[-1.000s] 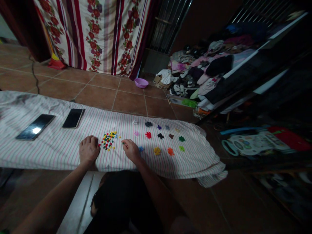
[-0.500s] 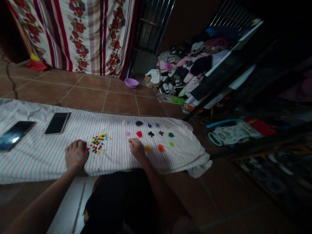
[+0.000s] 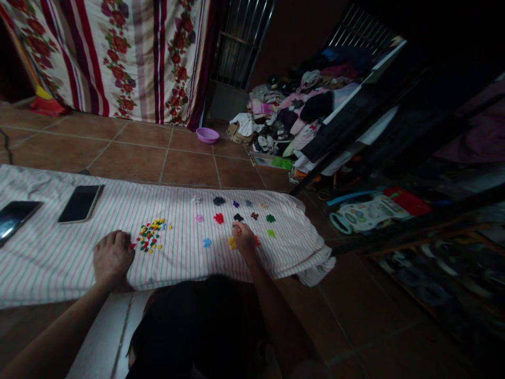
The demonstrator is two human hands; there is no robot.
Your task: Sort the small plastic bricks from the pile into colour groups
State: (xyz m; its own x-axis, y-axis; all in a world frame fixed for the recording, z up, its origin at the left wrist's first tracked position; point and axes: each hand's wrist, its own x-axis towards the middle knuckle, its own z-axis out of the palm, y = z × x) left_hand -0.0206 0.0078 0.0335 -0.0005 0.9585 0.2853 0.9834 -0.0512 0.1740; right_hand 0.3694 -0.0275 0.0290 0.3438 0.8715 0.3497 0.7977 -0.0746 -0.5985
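My left hand point(image 3: 113, 256) lies palm down on the striped cloth point(image 3: 181, 263), its fingers loosely stretched. Beside its fingertips is a red piece point(image 3: 133, 246), at the left edge of a mixed pile of small coloured pieces point(image 3: 150, 235) in yellow, red, green and blue. My right hand point(image 3: 244, 242) is over the sorted groups, its fingers pinched on what looks like a small dark green piece point(image 3: 235, 226). Close to it are a black group point(image 3: 238, 217), a yellow group point(image 3: 232, 242) and a partly covered orange group point(image 3: 257, 240). A light blue group point(image 3: 207, 242) lies further left.
More groups stand in rows, among them red point(image 3: 218, 218), dark green point(image 3: 270, 218), lime point(image 3: 270, 233) and pink point(image 3: 199, 218). Two phones point(image 3: 81, 203) lie at the left. Beyond are a purple basin point(image 3: 207, 136) and a heap of clothes point(image 3: 292, 108) on the floor.
My right hand has moved right, from the light blue group to between the black and yellow groups, uncovering the light blue one. My left hand stays beside the pile. The view has shifted slightly.
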